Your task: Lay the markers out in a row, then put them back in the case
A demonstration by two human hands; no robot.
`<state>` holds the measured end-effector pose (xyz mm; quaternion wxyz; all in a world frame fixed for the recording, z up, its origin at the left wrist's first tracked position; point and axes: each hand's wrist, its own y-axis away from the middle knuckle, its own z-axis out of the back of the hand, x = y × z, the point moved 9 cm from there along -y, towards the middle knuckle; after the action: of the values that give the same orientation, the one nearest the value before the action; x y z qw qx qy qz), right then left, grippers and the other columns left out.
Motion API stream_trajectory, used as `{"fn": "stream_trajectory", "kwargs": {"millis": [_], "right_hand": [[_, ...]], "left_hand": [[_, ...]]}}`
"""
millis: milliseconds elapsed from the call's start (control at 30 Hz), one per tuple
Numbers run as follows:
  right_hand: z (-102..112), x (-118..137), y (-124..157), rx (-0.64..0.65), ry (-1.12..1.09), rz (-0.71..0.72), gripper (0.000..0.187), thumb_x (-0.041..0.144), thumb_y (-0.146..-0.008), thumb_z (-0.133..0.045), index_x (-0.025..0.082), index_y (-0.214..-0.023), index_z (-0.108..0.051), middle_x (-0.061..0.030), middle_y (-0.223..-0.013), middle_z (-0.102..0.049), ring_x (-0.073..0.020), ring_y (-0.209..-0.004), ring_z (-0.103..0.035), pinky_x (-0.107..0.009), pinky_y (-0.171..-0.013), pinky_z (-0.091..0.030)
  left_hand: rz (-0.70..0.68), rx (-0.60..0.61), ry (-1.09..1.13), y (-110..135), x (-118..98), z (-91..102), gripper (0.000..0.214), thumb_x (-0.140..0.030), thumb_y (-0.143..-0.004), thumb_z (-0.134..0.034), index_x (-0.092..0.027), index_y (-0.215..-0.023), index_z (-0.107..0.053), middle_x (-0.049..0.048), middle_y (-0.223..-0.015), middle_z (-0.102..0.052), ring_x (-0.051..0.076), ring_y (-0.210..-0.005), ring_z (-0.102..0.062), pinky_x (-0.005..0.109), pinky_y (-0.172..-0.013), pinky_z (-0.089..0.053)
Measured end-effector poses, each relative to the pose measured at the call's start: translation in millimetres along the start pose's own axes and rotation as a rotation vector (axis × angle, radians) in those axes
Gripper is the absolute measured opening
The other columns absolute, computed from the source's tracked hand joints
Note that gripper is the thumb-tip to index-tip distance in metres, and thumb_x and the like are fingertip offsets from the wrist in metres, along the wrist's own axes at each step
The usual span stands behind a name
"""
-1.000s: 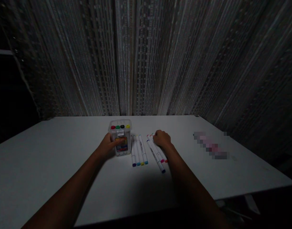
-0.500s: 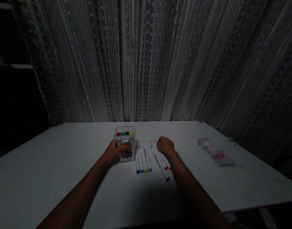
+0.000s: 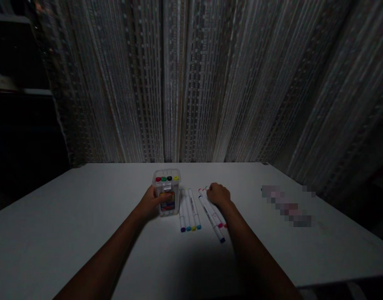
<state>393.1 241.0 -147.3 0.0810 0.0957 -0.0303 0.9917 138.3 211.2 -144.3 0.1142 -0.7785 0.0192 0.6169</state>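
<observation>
Dim light, near-black left edge; soft shadow on tabletop (image 3: pixel 69 225)

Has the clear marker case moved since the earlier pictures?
No; the clear marker case shows no shift against the back edge of the white table.

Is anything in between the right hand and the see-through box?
Yes, four white markers lie side by side between the right hand and the clear box. They lie flat, and nothing tall shows there.
</observation>
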Motion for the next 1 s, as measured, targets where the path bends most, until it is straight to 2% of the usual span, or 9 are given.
{"fn": "stream_trajectory", "kwargs": {"millis": [533,733,1000], "right_hand": [[0.3,0.7,-1.0,-0.009,0.019,-0.003,0.029,0.032,-0.084,-0.043,0.017,-0.098,-0.063,-0.0130,-0.103,-0.066,-0.0267,-0.098,-0.061,-0.034,-0.078,-0.045],[3.4,3.1,2.5,0.005,0.027,-0.006,0.030,0.032,-0.085,-0.043,0.016,-0.101,-0.063,-0.0135,-0.104,-0.066,-0.0265,-0.099,-0.061,-0.034,-0.078,-0.044],[2.8,4.0,3.1,0.010,0.041,0.000,0.031,0.033,-0.086,-0.041,0.017,-0.102,-0.063,-0.0131,-0.105,-0.065,-0.0261,-0.101,-0.060,-0.033,-0.079,-0.044]], "left_hand": [[-0.003,0.081,0.040,-2.4,3.2,-3.8,0.055,-0.030,-0.056,-0.082,-0.012,-0.101,-0.056,0.0094,-0.085,-0.070,0.024,-0.074,-0.067,0.037,-0.069,-0.054],[-0.007,0.072,0.019,-2.6,1.8,-2.9,0.052,-0.029,-0.055,-0.082,-0.013,-0.098,-0.057,0.0062,-0.081,-0.070,0.022,-0.071,-0.066,0.035,-0.068,-0.053],[0.006,0.080,0.026,-2.5,3.9,-3.6,0.049,-0.032,-0.054,-0.082,-0.012,-0.093,-0.059,0.0059,-0.076,-0.070,0.025,-0.072,-0.067,0.038,-0.070,-0.053]]}}
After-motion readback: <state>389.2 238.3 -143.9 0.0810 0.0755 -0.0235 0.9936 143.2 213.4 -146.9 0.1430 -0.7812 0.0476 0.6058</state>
